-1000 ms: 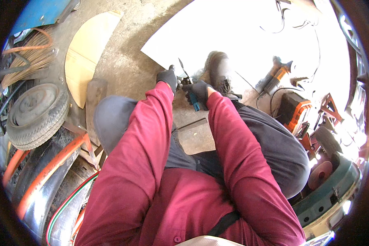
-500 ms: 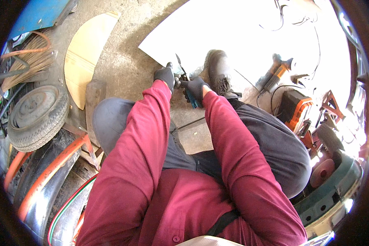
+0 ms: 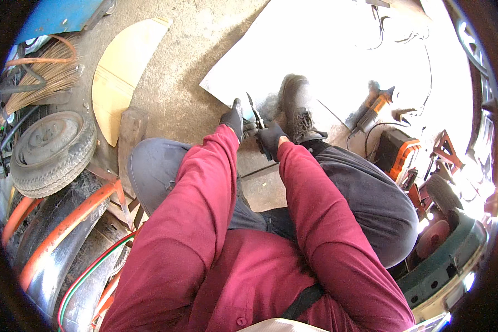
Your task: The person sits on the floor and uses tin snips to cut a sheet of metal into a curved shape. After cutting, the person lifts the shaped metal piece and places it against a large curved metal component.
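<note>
My gloved left hand point(image 3: 233, 122) is closed on a small pale piece point(image 3: 249, 113) below the near corner of a large white sheet point(image 3: 235, 61); whether that piece joins the sheet I cannot tell. My gloved right hand point(image 3: 270, 138) is closed round a dark shears-like cutting tool point(image 3: 254, 110), its pointed blade angled up and left beside the pale piece. The tool's handles are mostly hidden in the glove. My right shoe point(image 3: 297, 108) is just right of the tool.
Left: curved cardboard point(image 3: 116, 77), straw broom point(image 3: 50, 83), wheel point(image 3: 52, 152), orange tubing point(image 3: 66, 232) and hoses. Right: orange-black power tool point(image 3: 373, 110), black-orange case point(image 3: 398, 149), red stands point(image 3: 445, 146), cables and a dark green curved part point(image 3: 437, 276). A wooden block point(image 3: 131, 133) lies by my left knee.
Both hands and the cutting tool have moved a little right and down in the picture. The white sheet's near corner has also shifted toward me. The view has shifted slightly.
</note>
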`<control>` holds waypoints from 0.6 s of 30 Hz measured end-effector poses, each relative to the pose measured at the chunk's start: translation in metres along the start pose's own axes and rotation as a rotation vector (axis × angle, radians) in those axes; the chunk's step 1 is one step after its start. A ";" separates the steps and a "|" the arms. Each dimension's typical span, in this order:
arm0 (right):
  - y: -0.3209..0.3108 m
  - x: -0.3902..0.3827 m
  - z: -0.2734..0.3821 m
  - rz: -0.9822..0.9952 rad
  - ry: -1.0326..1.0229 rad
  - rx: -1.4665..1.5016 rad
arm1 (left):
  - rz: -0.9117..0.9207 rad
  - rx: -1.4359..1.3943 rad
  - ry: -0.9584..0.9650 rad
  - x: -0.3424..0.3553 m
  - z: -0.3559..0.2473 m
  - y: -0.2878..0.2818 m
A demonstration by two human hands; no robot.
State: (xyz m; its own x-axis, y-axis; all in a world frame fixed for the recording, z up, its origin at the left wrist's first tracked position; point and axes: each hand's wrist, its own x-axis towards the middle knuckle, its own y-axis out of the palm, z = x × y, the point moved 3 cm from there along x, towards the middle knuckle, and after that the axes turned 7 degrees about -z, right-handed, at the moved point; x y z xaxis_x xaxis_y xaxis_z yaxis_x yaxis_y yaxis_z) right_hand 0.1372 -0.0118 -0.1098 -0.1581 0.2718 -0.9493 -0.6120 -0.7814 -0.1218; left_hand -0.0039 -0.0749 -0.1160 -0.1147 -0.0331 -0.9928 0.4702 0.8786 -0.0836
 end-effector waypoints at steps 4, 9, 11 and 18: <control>0.001 0.018 -0.011 0.057 0.015 -0.004 | -0.069 0.151 0.013 0.003 0.002 0.002; 0.001 -0.012 0.021 0.039 0.147 -0.118 | -0.135 0.141 0.094 -0.008 0.002 0.006; 0.004 -0.016 0.024 0.022 0.158 -0.153 | -0.090 0.088 0.118 -0.010 0.004 0.007; 0.000 0.022 -0.002 0.166 -0.049 -0.130 | -0.115 0.084 0.213 -0.021 -0.002 0.015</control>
State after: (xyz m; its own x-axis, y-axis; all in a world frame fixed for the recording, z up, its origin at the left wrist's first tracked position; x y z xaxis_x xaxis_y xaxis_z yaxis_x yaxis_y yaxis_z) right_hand 0.1351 -0.0068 -0.1311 -0.2875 0.1579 -0.9447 -0.4701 -0.8826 -0.0044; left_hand 0.0035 -0.0597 -0.0964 -0.3492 -0.0217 -0.9368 0.5135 0.8319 -0.2107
